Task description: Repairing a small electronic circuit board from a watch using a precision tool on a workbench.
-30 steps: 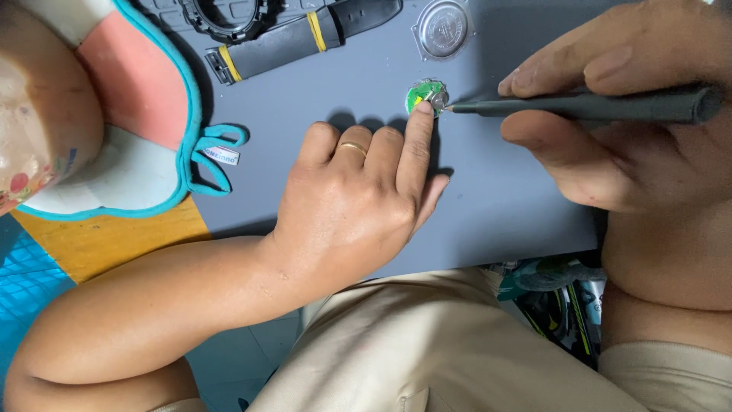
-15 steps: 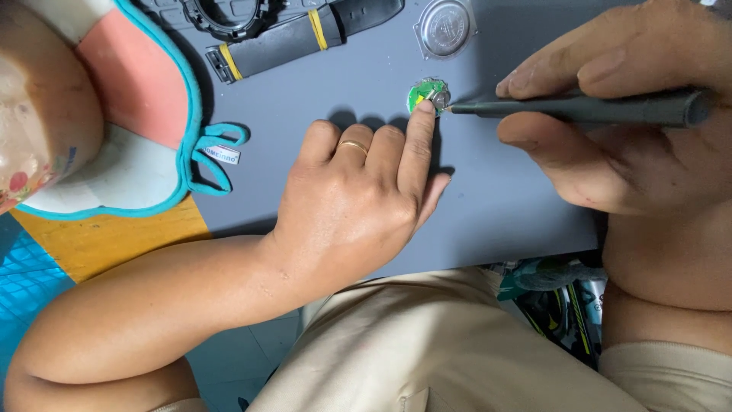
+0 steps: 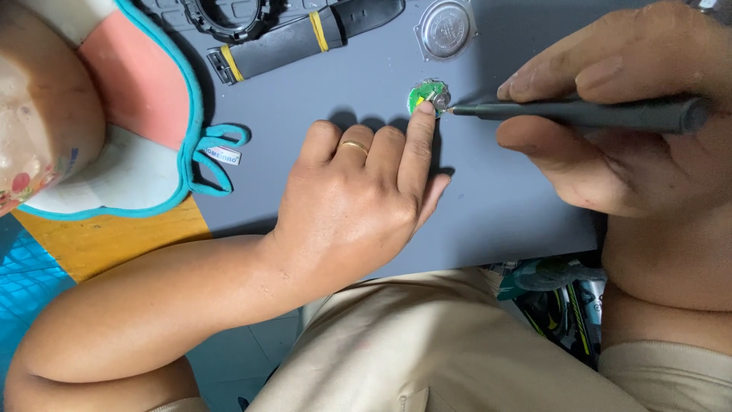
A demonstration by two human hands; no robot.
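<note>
A small round green watch module (image 3: 427, 94) lies on the grey work mat (image 3: 488, 198). My left hand (image 3: 358, 191), a gold ring on one finger, rests flat on the mat and its index fingertip presses on the module's near edge. My right hand (image 3: 618, 114) grips a dark grey screwdriver (image 3: 579, 113) that lies almost level, its fine tip touching the module's right side.
A black watch case with a yellow-banded strap (image 3: 297, 34) lies at the mat's far edge, beside a round metal case back (image 3: 446, 29). A pink and white cloth with teal trim (image 3: 130, 130) covers the left. Beige trousers fill the near side.
Both hands and the screwdriver hold nearly the same position; only a slight shift of the view.
</note>
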